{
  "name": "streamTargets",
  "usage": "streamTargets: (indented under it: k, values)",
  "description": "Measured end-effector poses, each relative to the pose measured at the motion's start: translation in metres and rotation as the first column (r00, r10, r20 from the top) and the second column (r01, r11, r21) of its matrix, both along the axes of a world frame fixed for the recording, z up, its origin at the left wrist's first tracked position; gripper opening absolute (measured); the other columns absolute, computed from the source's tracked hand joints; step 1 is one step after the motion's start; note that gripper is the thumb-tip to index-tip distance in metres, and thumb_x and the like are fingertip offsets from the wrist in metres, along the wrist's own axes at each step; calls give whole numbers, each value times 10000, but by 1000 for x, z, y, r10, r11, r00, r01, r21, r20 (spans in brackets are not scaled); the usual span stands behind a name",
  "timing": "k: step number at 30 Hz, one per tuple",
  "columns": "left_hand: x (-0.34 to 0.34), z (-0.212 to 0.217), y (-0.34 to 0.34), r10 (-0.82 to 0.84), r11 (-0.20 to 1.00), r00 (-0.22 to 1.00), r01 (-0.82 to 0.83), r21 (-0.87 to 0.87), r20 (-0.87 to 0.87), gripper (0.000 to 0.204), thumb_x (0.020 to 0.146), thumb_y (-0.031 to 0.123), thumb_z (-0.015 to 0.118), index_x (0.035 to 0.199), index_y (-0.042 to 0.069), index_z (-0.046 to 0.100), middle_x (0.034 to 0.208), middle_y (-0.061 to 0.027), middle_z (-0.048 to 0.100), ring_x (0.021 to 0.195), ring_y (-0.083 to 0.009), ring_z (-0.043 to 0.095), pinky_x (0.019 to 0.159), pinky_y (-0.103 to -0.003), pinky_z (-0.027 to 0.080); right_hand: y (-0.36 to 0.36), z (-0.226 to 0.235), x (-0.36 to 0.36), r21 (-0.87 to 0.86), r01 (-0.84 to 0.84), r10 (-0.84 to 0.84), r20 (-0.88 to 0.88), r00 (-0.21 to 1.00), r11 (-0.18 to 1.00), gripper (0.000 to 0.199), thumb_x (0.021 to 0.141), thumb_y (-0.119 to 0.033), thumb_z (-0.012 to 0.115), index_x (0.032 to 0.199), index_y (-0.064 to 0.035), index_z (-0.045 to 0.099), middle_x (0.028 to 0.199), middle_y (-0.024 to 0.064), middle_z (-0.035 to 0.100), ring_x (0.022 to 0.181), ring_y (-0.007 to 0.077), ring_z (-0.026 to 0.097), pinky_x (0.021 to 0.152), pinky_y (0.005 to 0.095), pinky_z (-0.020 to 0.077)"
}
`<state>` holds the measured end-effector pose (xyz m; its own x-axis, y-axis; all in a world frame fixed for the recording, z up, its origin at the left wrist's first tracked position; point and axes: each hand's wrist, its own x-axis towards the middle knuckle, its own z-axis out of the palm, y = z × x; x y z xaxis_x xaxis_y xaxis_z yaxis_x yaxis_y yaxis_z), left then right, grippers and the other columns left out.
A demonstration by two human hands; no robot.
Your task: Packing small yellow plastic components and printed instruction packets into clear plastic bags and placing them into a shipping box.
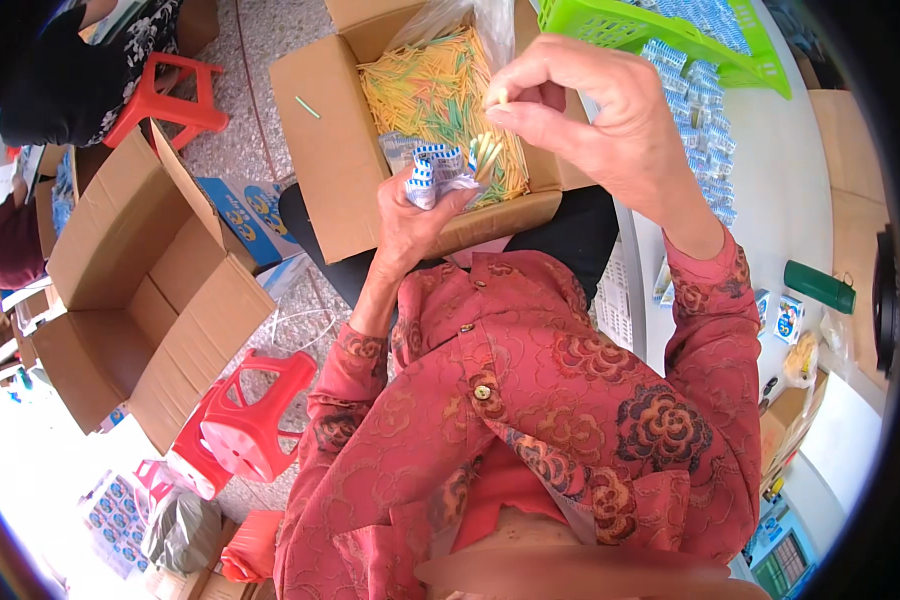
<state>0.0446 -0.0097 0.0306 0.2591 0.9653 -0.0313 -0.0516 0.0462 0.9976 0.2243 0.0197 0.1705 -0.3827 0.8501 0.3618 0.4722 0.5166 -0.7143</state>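
On my lap stands an open cardboard box [315,165], filled with thin yellow, orange and green sticks [420,85]. Over its near edge, my left hand [410,225] is closed around several blue-and-white packets [435,165]. A bunch of pale yellow-green sticks [485,155] stands up beside these packets, by the fingers. My right hand [600,125] is raised above the box's right side, thumb and forefinger pinched together. A small pale yellow stick end [502,97] shows between those fingertips; the rest of it is hidden.
To the right, a white table [770,190] bears rows of blue-and-white packets [705,125], a green basket [610,25] and a dark green cylinder [818,286]. A large open cardboard box [160,290] and red stools [255,420] are on my left. Another person [50,80] sits at upper left.
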Motion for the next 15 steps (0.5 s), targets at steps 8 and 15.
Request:
streamTargets:
  k: [8,15]
  values:
    - [2,-3,0,14,1000,998,-13,-15,67,180,705,30,687,865,2,608,723,25,587,629,-31,495,557,-195,422,-9,-25,1,-278,7,-48,-138,989,961,102,763,-95,646,796,-11,599,724,14,563,621,49,501,541,213,409]
    - [-1,1,-1,35,999,988,-38,14,153,220,716,29,689,923,2,619,822,-16,635,726,-56,560,656,-208,463,-5,-38,4,-135,5,-25,-147,989,991,134,810,-129,593,915,-49,614,826,3,555,693,66,509,620,226,407]
